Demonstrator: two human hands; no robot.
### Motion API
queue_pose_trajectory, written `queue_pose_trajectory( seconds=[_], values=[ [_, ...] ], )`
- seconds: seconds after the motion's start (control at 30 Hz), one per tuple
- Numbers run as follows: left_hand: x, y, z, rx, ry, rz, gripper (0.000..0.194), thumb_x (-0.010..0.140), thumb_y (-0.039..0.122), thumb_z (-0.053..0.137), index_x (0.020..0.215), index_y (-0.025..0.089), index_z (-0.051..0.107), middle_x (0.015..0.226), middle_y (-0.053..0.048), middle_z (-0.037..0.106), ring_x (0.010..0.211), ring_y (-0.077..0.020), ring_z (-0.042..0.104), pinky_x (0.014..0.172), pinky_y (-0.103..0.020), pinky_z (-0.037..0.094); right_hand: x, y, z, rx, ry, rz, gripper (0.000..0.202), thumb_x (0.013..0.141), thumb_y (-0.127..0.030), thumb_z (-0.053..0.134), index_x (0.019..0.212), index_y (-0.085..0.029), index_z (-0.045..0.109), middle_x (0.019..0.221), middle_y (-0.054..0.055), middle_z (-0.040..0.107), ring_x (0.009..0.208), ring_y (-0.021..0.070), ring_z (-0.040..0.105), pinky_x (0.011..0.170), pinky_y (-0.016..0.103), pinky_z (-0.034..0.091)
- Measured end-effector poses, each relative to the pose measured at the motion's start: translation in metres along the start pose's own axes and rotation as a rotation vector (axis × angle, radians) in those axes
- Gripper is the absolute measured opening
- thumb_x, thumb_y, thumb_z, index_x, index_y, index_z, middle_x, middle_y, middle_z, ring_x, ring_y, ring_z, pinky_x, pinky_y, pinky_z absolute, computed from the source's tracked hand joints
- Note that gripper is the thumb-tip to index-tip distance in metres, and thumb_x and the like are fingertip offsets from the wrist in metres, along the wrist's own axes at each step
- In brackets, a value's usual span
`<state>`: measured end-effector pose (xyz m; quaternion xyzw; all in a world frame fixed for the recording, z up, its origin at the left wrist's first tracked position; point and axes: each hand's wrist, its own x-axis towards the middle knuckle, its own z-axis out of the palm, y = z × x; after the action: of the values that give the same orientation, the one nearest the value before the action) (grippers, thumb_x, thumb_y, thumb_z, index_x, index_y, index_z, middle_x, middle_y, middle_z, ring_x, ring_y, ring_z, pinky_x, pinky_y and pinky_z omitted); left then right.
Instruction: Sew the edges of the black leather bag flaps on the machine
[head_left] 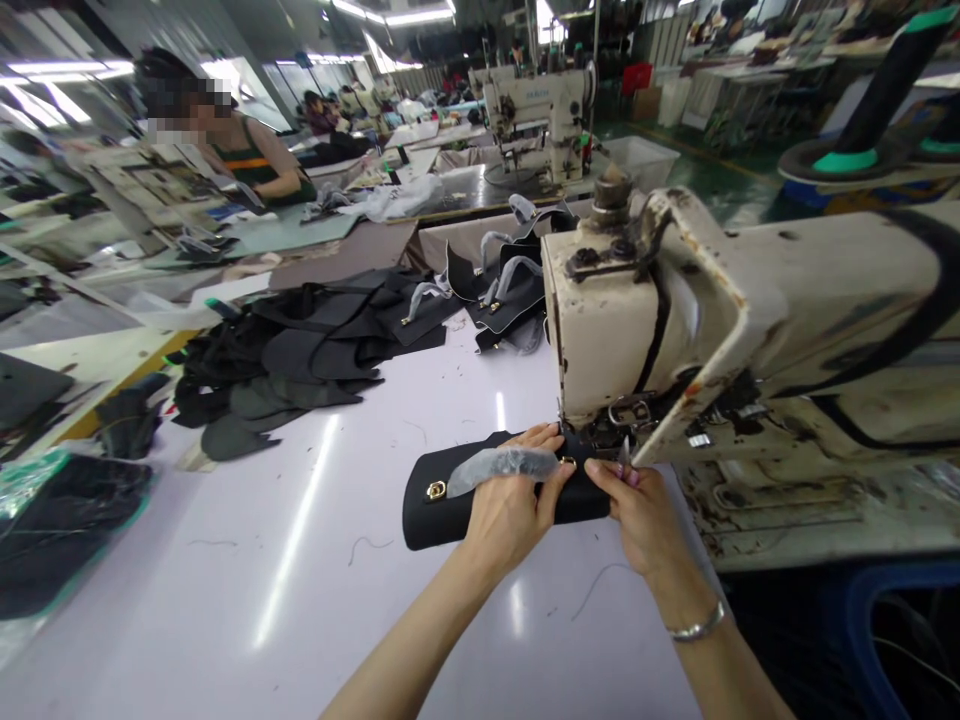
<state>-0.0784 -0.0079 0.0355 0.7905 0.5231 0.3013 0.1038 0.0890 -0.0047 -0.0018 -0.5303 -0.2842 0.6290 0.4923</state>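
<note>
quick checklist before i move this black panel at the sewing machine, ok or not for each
1. Left hand on the black panel: ok
2. Plastic wrap around the handle: ok
3. Left fingertips well away from the sewing machine needle area: not ok, they are close beside it
4. Snips in the right hand put down: not ok
5. White tabletop free of loose threads: not ok
6. Stitching under the machine head sound: cannot tell, hidden

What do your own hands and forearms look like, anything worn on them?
Both the left hand and right hand are ungloved, and no sleeves show on the forearms. A silvery bracelet circles the right wrist; none shows on the left.
</note>
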Motion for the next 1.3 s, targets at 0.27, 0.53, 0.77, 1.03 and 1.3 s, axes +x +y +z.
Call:
queue_pose_trajectory(
  seconds=[0.27, 0.53, 0.77, 1.03, 1.3],
  values=[
    [0.012, -0.005, -0.001, 0.038, -0.009, -0.028, 0.028, 0.102, 0.03, 0.056, 0.123, 0.017, 0.07, 0.118, -0.012, 0.076, 0.116, -0.0299, 0.071, 0.105, -0.05, 0.057, 0.007, -0.002, 0.007, 0.076, 0.061, 0.004, 0.042, 0.06, -0.042, 0.094, 0.077, -0.018, 0.064, 0.068, -0.004, 0.053, 0.055, 0.0075, 0.03, 0.046, 0.022, 0.018],
    [0.014, -0.015, 0.001, 0.054, -0.005, -0.062, 0.03, 0.103, 0.034, 0.055, 0.126, 0.019, 0.067, 0.108, -0.01, 0.076, 0.109, -0.0284, 0.072, 0.102, -0.045, 0.057, 0.0, 0.003, -0.008, -0.116, -0.01, -0.028, 0.066, 0.073, -0.065, 0.08, 0.059, -0.025, 0.03, 0.055, -0.009, 0.023, 0.051, 0.0073, 0.016, 0.046, 0.025, 0.014],
    [0.016, -0.017, 0.004, 0.011, -0.066, -0.079, 0.028, 0.098, 0.042, 0.062, 0.117, 0.023, 0.069, 0.123, -0.009, 0.072, 0.128, -0.0294, 0.062, 0.114, -0.05, 0.047, -0.009, 0.016, -0.026, -0.342, -0.097, -0.201, 0.047, 0.085, -0.058, 0.072, 0.065, -0.021, 0.052, 0.061, -0.006, 0.027, 0.057, 0.0106, 0.019, 0.05, 0.028, 0.014],
    [0.034, -0.023, 0.008, -0.049, -0.19, -0.047, 0.039, 0.098, 0.058, 0.058, 0.108, 0.024, 0.072, 0.107, -0.007, 0.076, 0.111, -0.0268, 0.071, 0.101, -0.041, 0.055, -0.004, 0.029, -0.019, -0.312, -0.01, -0.237, 0.045, 0.085, -0.053, 0.071, 0.059, -0.02, 0.054, 0.057, -0.006, 0.029, 0.056, 0.0113, 0.023, 0.051, 0.027, 0.022],
    [0.05, -0.031, 0.011, -0.133, -0.345, -0.178, 0.044, 0.091, 0.067, 0.061, 0.098, 0.026, 0.075, 0.094, -0.005, 0.079, 0.101, -0.0273, 0.074, 0.093, -0.035, 0.057, -0.002, 0.034, -0.015, -0.216, 0.029, -0.226, 0.041, 0.083, -0.049, 0.075, 0.058, -0.018, 0.062, 0.054, -0.006, 0.036, 0.056, 0.0117, 0.031, 0.061, 0.027, 0.04]
  ],
)
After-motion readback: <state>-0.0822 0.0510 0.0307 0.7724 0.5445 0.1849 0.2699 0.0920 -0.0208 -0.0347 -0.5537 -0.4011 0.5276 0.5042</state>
